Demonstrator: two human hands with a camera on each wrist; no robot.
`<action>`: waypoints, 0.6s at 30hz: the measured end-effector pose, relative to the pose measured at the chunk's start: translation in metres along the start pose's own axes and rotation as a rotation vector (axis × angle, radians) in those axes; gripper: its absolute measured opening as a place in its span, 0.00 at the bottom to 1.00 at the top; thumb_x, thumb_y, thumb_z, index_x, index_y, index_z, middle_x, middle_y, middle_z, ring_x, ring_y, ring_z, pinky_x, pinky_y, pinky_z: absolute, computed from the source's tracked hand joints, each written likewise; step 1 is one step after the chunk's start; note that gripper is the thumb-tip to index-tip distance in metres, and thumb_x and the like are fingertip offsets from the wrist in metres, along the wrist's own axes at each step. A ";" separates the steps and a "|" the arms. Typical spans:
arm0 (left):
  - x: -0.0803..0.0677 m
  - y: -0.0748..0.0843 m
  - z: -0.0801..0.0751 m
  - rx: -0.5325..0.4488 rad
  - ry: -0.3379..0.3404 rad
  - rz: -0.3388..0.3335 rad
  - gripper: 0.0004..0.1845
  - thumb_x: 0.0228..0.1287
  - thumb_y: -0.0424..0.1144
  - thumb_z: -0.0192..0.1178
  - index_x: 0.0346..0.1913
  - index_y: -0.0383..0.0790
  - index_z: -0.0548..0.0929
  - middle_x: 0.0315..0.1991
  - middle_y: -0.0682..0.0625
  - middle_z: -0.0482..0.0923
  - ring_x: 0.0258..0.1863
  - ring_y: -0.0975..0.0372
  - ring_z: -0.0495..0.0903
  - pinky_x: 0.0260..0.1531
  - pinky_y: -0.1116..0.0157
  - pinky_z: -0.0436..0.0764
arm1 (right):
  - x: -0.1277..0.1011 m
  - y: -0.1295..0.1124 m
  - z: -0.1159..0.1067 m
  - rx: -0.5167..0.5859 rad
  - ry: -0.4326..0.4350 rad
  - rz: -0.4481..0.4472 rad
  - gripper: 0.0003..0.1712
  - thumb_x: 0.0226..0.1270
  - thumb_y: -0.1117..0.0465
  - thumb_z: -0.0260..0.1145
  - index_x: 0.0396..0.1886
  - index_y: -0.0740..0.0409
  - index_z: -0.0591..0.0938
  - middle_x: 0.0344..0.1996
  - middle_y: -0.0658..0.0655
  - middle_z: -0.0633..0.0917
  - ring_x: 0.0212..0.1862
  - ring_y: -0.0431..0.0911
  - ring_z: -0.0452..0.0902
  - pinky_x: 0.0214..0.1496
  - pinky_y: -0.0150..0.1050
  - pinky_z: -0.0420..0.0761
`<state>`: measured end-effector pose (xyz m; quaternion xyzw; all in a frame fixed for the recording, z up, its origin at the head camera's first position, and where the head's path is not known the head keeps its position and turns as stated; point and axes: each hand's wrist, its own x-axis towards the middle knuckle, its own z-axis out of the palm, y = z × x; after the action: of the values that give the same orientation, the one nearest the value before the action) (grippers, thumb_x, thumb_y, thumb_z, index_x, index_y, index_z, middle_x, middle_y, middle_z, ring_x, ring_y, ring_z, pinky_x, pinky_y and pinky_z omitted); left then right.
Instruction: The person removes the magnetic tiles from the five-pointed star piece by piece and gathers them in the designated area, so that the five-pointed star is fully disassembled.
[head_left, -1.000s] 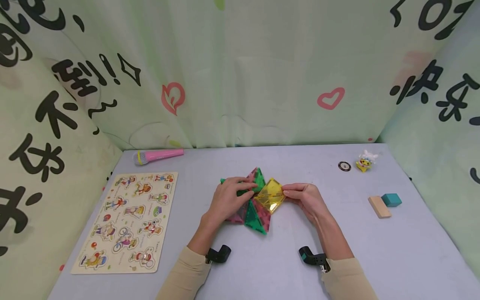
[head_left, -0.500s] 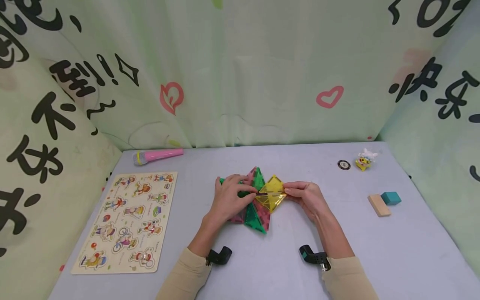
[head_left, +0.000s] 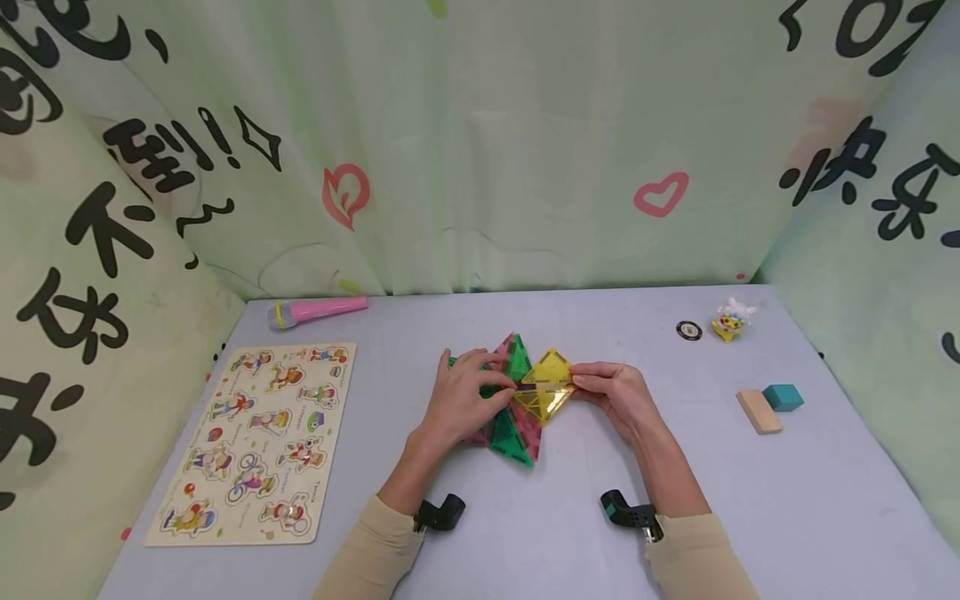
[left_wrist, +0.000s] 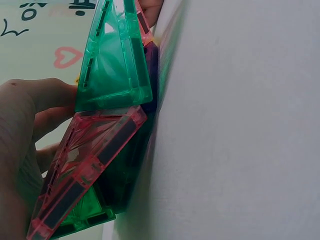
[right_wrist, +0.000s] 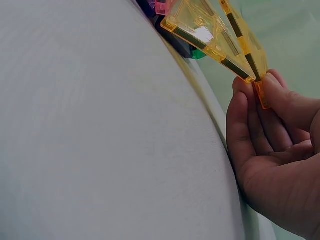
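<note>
hands on magnetic tiles, puzzle board

Bare table around the tile cluster; puzzle board far left, blocks far right.

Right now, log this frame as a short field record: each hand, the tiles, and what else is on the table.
left hand: rests on the green and pink tiles
right hand: pinches a corner of the yellow tiles
yellow tiles: raised off the table, folded along a seam
table left: picture puzzle board, pink microphone
table right: wooden block, teal cube, small toy figure
</note>
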<state>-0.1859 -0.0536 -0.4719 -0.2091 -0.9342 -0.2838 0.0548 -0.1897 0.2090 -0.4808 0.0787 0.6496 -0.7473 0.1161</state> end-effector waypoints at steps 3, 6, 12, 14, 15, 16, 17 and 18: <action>0.000 0.001 0.000 0.002 0.003 0.001 0.08 0.66 0.51 0.63 0.39 0.57 0.91 0.62 0.56 0.79 0.70 0.55 0.69 0.72 0.33 0.48 | -0.001 0.000 -0.001 -0.001 0.013 0.001 0.09 0.66 0.69 0.66 0.41 0.57 0.90 0.37 0.46 0.87 0.40 0.38 0.86 0.47 0.33 0.85; 0.000 0.001 -0.001 0.003 0.006 0.002 0.08 0.66 0.51 0.63 0.39 0.57 0.91 0.62 0.57 0.79 0.70 0.55 0.69 0.72 0.33 0.49 | -0.001 0.000 -0.002 0.012 0.034 0.001 0.09 0.67 0.68 0.66 0.39 0.55 0.90 0.37 0.47 0.88 0.39 0.39 0.87 0.48 0.33 0.85; 0.000 0.002 -0.001 0.000 0.008 0.005 0.08 0.66 0.50 0.63 0.39 0.57 0.91 0.62 0.56 0.79 0.70 0.54 0.69 0.71 0.32 0.49 | -0.001 0.001 -0.003 0.058 0.048 -0.006 0.10 0.69 0.69 0.64 0.38 0.53 0.90 0.36 0.47 0.88 0.39 0.39 0.87 0.49 0.33 0.85; 0.000 0.002 -0.001 0.002 0.004 0.000 0.08 0.66 0.50 0.63 0.39 0.57 0.91 0.62 0.56 0.79 0.70 0.54 0.69 0.71 0.32 0.49 | 0.000 0.001 -0.004 0.066 0.054 -0.004 0.11 0.69 0.69 0.64 0.37 0.52 0.90 0.37 0.47 0.88 0.39 0.39 0.87 0.50 0.33 0.85; 0.000 0.002 -0.001 0.002 0.003 -0.002 0.08 0.66 0.50 0.63 0.39 0.57 0.91 0.62 0.56 0.79 0.70 0.54 0.69 0.71 0.32 0.49 | 0.000 0.002 -0.004 0.069 0.052 -0.004 0.11 0.69 0.68 0.64 0.37 0.52 0.90 0.37 0.47 0.88 0.40 0.39 0.87 0.50 0.33 0.84; 0.000 0.002 -0.001 0.000 0.002 -0.003 0.08 0.66 0.50 0.63 0.39 0.57 0.91 0.62 0.56 0.79 0.70 0.54 0.69 0.71 0.32 0.49 | 0.001 0.002 -0.004 0.070 0.057 -0.002 0.11 0.69 0.68 0.64 0.37 0.51 0.90 0.37 0.47 0.88 0.40 0.40 0.87 0.51 0.34 0.84; 0.000 0.001 -0.001 0.001 0.002 -0.004 0.08 0.66 0.50 0.63 0.39 0.56 0.91 0.62 0.56 0.79 0.70 0.54 0.69 0.71 0.32 0.49 | 0.001 0.002 -0.005 0.071 0.055 -0.002 0.11 0.69 0.68 0.64 0.37 0.51 0.90 0.38 0.47 0.87 0.40 0.40 0.87 0.51 0.34 0.84; 0.000 0.002 -0.001 0.000 0.002 -0.004 0.08 0.66 0.50 0.63 0.39 0.56 0.91 0.62 0.56 0.79 0.70 0.54 0.69 0.71 0.32 0.49 | 0.001 0.002 -0.005 0.074 0.053 -0.003 0.10 0.69 0.68 0.64 0.37 0.51 0.90 0.38 0.47 0.87 0.40 0.40 0.87 0.51 0.34 0.84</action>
<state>-0.1851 -0.0529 -0.4704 -0.2068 -0.9346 -0.2841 0.0553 -0.1902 0.2134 -0.4837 0.1018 0.6246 -0.7684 0.0950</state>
